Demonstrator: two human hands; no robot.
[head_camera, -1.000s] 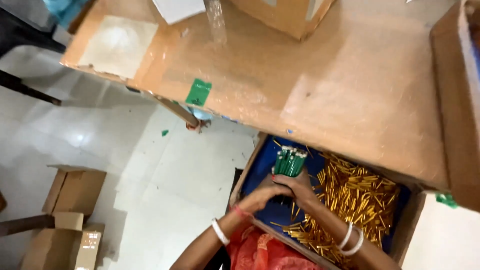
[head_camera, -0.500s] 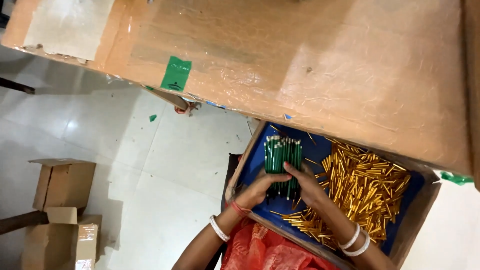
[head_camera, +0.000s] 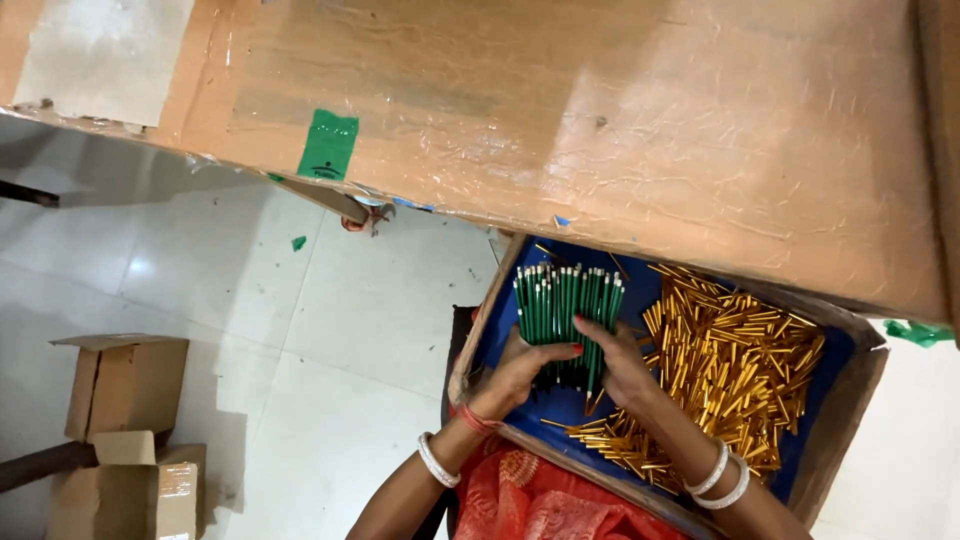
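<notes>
The far edge of our blue-lined tray (head_camera: 505, 330) slips under the brown table top (head_camera: 600, 110), so we cannot see how far the tray runs beneath it, and the near ends of the green sticks (head_camera: 566, 300) are hidden behind our fingers; whether they rest on the tray floor we cannot tell. Our forearms are cut off at the near edge of the view, and the loose gold tubes (head_camera: 730, 370) heaped on the right of the tray are too many and too small to tell apart. Against half a second ago, the bundle looks fuller and squarer, its pale tips fanned in an even row, and our hands sit closer round it. Our left hand (head_camera: 520, 370) curls round the bundle's left side, thumb laid across the front; our right hand (head_camera: 620, 360) closes on the right side, fingers wrapped over the sticks, so both hands are clamped on it together. The bundle stands in the left part of the tray, its long axis running near to far, tips pointing away toward the table edge.
</notes>
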